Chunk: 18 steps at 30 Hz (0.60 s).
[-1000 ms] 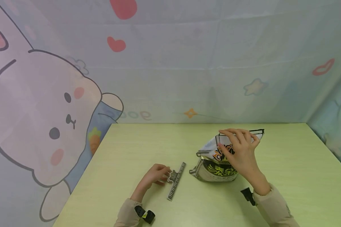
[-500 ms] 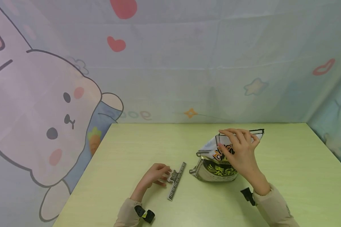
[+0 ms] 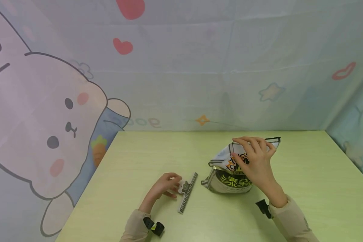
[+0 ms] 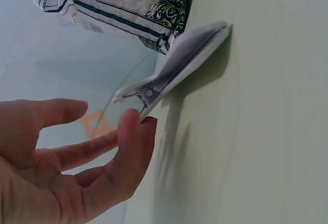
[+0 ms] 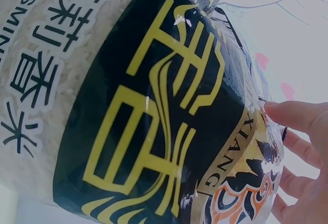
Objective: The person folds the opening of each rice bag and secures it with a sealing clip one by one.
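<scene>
A bag of jasmine rice stands on the table right of centre, its top part white and folded. My right hand holds that top, thumb on the near side and fingers over the far edge. In the right wrist view, the fingers partly pass out of sight behind the bag. Left of it lies a metal clip with a piano-key pattern. My left hand is beside the clip's handle. In the left wrist view, fingertips meet the lower side of the clip, while the thumb stays apart from it.
The pale yellow-green table ends at a cloth backdrop printed with hearts, stars and a large rabbit. Each sleeve carries a black wrist device, the left one and the right one.
The head view has shifted very slightly. Both hands, the clip and the bag of rice keep their places.
</scene>
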### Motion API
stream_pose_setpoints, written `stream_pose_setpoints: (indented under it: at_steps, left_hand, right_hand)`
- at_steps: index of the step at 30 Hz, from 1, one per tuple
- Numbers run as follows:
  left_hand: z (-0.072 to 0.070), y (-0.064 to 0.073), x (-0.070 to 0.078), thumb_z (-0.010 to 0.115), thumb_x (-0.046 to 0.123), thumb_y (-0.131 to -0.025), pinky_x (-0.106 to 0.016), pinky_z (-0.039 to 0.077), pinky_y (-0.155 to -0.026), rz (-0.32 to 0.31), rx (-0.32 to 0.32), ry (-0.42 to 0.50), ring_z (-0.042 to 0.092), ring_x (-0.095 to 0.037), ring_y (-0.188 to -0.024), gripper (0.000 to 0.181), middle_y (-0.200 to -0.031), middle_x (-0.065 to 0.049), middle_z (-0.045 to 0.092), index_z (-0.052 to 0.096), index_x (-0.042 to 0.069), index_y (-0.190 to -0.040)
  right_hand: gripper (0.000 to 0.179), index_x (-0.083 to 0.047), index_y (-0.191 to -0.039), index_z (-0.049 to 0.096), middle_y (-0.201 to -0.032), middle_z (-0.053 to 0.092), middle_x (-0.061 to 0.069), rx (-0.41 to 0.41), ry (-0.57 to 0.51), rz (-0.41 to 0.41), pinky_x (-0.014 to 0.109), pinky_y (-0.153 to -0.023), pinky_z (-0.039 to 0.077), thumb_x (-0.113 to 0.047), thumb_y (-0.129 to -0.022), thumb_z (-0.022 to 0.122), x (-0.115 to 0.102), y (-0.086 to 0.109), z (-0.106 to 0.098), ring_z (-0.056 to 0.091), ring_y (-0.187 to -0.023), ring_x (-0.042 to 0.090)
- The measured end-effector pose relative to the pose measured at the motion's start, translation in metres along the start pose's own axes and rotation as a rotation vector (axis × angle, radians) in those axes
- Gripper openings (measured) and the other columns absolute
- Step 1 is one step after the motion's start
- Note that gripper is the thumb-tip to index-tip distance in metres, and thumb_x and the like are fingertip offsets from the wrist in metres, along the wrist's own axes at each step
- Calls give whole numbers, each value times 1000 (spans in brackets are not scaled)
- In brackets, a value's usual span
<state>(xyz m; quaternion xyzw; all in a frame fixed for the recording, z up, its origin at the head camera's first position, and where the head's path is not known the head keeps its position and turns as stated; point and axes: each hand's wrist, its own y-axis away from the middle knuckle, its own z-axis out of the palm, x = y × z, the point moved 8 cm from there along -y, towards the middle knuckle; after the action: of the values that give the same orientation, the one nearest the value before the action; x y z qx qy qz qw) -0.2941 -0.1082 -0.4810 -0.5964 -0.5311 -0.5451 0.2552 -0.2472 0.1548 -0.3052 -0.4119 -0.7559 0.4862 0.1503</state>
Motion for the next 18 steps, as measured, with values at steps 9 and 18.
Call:
stream_pose_setpoints:
  at_steps: [9,18]
  left_hand:
    - [4,-2,-1,61,25,-83,-31,54,-53,13,-8,-61,59,-16,-66,36,-89,-13,63,57,-2,-108]
    - [5,-4,-3,66,21,-79,-32,54,-54,6,13,-80,57,-14,-64,36,-84,-9,63,57,-2,-105]
  right_hand:
    - [36,-12,-110,60,-102,58,13,11,-6,6,60,-80,15,-24,-77,69,-2,-1,-1,42,-93,33]
    - [42,-11,-110,60,-102,57,14,6,-3,10,59,-80,14,-44,-89,45,0,1,-1,41,-93,34]
